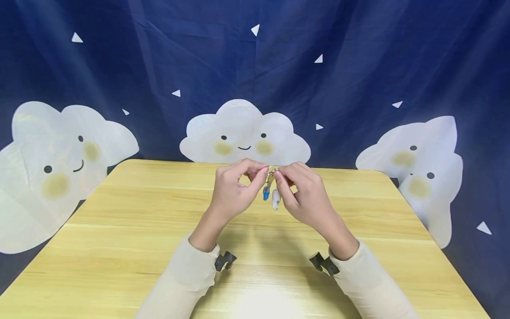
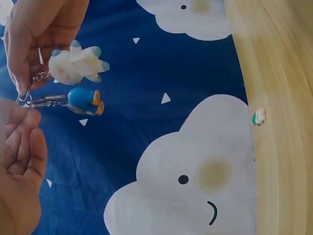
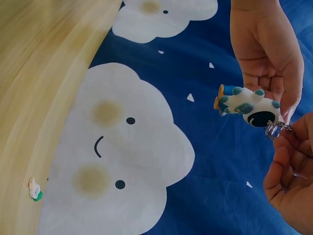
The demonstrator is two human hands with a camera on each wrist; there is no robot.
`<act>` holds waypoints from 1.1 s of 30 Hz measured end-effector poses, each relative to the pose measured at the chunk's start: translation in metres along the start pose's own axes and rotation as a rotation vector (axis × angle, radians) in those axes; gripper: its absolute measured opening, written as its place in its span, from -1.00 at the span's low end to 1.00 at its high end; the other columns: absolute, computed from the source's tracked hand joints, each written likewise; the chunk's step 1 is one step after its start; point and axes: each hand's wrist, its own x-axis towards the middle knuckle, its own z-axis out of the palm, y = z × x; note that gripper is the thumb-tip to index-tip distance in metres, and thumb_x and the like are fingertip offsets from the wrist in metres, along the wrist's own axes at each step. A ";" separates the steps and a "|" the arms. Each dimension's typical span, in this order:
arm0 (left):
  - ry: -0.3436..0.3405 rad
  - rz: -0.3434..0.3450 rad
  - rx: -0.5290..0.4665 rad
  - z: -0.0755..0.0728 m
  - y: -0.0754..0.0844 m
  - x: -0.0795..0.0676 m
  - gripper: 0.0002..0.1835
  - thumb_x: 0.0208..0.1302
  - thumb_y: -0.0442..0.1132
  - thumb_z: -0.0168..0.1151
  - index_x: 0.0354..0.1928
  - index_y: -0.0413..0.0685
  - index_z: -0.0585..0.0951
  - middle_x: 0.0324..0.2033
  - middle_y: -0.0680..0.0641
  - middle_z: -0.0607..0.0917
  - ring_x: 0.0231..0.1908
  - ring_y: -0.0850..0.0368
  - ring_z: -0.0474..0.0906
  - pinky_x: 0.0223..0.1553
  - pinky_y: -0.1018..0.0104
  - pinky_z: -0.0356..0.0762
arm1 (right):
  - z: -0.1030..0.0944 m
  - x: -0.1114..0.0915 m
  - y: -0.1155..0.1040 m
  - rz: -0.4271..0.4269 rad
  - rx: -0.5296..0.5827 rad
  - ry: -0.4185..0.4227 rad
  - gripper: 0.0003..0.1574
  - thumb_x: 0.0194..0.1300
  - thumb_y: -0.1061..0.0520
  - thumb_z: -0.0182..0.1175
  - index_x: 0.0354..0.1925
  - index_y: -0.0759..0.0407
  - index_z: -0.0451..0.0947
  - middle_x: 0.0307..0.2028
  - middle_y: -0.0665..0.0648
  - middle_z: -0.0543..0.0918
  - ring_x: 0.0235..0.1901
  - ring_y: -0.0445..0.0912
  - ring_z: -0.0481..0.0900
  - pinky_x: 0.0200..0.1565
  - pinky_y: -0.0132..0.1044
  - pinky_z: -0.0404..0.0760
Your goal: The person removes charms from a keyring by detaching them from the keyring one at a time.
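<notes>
Two figure keychains hang between both hands above the table. One is a blue figure [image 1: 265, 193] with orange feet, clearest in the left wrist view. The other is a white figure [image 3: 252, 106] with teal knobs and a dark face. Metal rings [image 2: 24, 99] and chains join at the fingertips. My left hand [image 1: 235, 189] pinches the metal on the blue figure's side between thumb and forefinger. The right hand [image 1: 306, 193] pinches the ring on the white figure's side. Fingers partly cover the ring, so whether it is parted cannot be seen.
Beneath the hands lies a light wooden table [image 1: 131, 248] with rounded far corners. A small white and green object [image 2: 259, 116] rests near the table's edge in both wrist views. Behind hangs a dark blue curtain [image 1: 207, 53] with smiling white clouds.
</notes>
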 end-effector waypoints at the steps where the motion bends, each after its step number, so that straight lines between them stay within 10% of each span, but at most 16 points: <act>1: 0.001 -0.002 -0.002 0.000 0.000 0.000 -0.95 0.31 -0.38 0.35 -0.28 -0.24 0.73 -0.55 -0.02 0.71 -0.53 0.21 0.59 -0.46 0.37 0.57 | 0.000 0.000 0.000 0.003 0.001 -0.002 -0.87 0.38 0.33 0.16 -0.32 0.28 0.63 -0.53 0.04 0.56 -0.45 -0.12 0.51 -0.40 -0.27 0.52; 33: 0.001 0.048 0.043 0.000 -0.003 0.000 -0.96 0.28 -0.40 0.30 -0.28 -0.25 0.70 -0.52 -0.05 0.72 -0.52 0.17 0.56 -0.41 0.36 0.60 | 0.000 0.000 0.001 -0.003 -0.012 0.005 -0.81 0.41 0.29 0.12 -0.34 0.27 0.63 -0.50 0.06 0.59 -0.45 -0.12 0.52 -0.39 -0.28 0.54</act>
